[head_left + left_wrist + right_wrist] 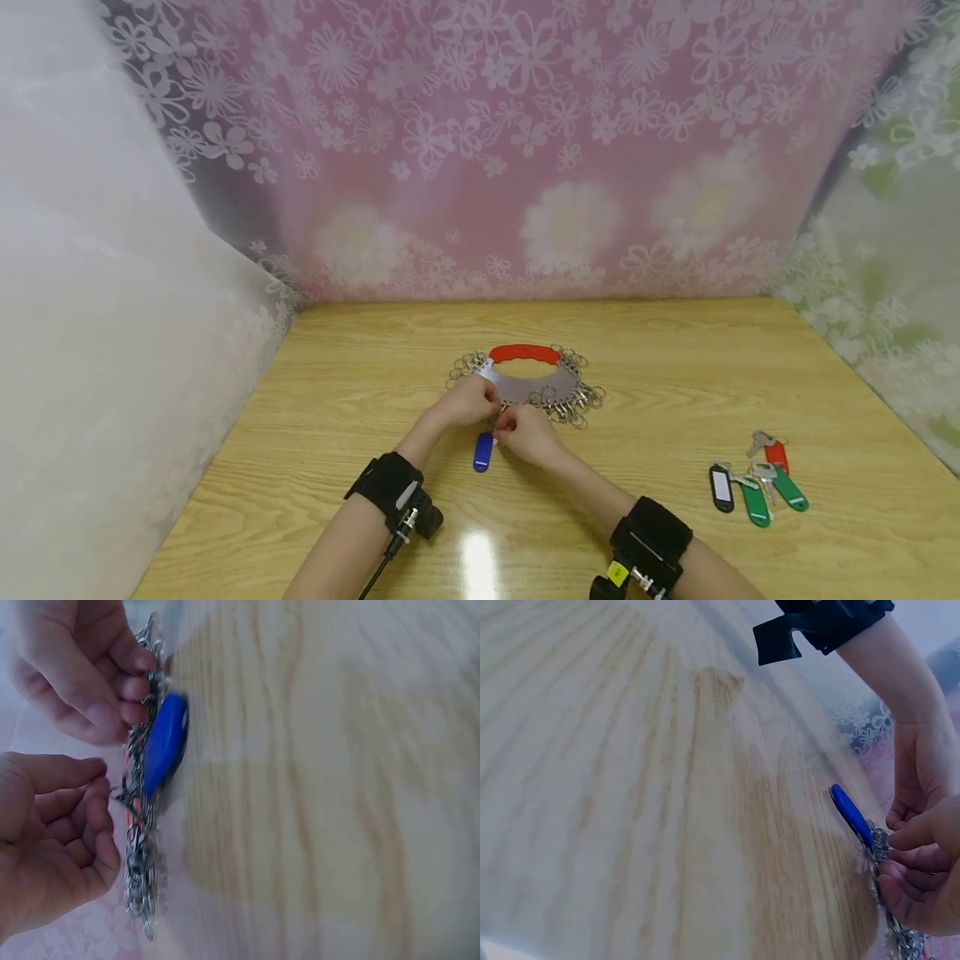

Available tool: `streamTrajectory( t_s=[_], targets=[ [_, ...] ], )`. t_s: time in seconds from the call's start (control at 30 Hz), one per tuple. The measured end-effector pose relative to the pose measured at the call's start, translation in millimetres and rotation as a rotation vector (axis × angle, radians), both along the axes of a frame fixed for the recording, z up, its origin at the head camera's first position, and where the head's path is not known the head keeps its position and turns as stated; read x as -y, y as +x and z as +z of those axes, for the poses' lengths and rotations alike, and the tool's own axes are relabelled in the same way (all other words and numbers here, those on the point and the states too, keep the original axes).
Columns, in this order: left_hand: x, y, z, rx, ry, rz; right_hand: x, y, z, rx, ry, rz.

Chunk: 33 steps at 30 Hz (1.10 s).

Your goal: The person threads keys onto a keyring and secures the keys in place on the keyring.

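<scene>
A flat metal key holder (525,389) with a red handle (525,354) lies on the table, fringed with several small clips and split rings. My left hand (468,402) is at its near left edge; thumb and forefinger pinch a small metal clip (120,793). Close on its right, my right hand (530,433) has curled fingers that pinch at what seems to be the ring of a blue key tag (483,452). The fingertips partly hide that ring. In the left wrist view the blue tag lies beside the row of clips, between the hands.
To the right on the wooden table (337,375) lie a black key tag (722,488), a red key tag (777,456) and two green key tags (756,502) with keys (765,472). Floral cloth (525,167) stands behind the table, with more at both sides.
</scene>
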State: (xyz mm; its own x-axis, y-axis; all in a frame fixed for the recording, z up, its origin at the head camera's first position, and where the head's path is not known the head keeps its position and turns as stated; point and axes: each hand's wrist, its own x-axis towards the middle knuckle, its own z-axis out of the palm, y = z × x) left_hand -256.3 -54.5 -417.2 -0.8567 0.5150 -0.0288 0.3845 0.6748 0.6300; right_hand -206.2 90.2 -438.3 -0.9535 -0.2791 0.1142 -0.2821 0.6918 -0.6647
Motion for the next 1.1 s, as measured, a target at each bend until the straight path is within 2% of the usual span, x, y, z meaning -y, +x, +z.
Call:
streamTrajectory(
  t_s=[0.17, 0.27, 0.3, 0.43, 0.53, 0.63, 0.73, 0.83, 0.97, 1.1],
  targets=[
    [-13.2, -4.3, -0.8, -0.073, -0.001, 0.019, -33, 12.8, 8.1, 0.100, -0.063, 0.023],
    [-23.8, -6.9, -2.0, -0.083, -0.018, 0.045, -62, 20.8, 14.8, 0.078, -0.041, -0.003],
    [-27.4, -7.9, -2.3, -0.088, -0.028, 0.053, -73, 23.1, 17.0, 0.049, -0.016, -0.022],
    [-43.9, -11.2, -1.3, -0.174, -0.112, 0.059, -119, 34.2, 26.9, -0.007, 0.068, -0.116],
    [-58.2, -11.6, 0.7, -0.262, -0.218, 0.020, -157, 42.6, 32.9, -0.008, 0.115, -0.183],
    [-72.5, -10.5, 0.2, -0.308, -0.299, -0.026, -194, 51.5, 36.1, -0.003, 0.175, -0.236],
    [-84.8, -9.8, -3.0, -0.352, -0.381, -0.053, -226, 59.6, 37.3, 0.014, 0.262, -0.252],
    [-92.3, -10.2, -9.3, -0.389, -0.433, -0.053, -248, 64.4, 36.5, 0.071, 0.349, -0.251],
    [-96.8, -9.6, -15.4, -0.413, -0.466, -0.030, -266, 66.7, 30.6, 0.148, 0.441, -0.231],
    [-100.1, -7.9, -14.1, -0.417, -0.493, -0.017, -277, 68.3, 23.4, 0.162, 0.478, -0.249]
  ],
)
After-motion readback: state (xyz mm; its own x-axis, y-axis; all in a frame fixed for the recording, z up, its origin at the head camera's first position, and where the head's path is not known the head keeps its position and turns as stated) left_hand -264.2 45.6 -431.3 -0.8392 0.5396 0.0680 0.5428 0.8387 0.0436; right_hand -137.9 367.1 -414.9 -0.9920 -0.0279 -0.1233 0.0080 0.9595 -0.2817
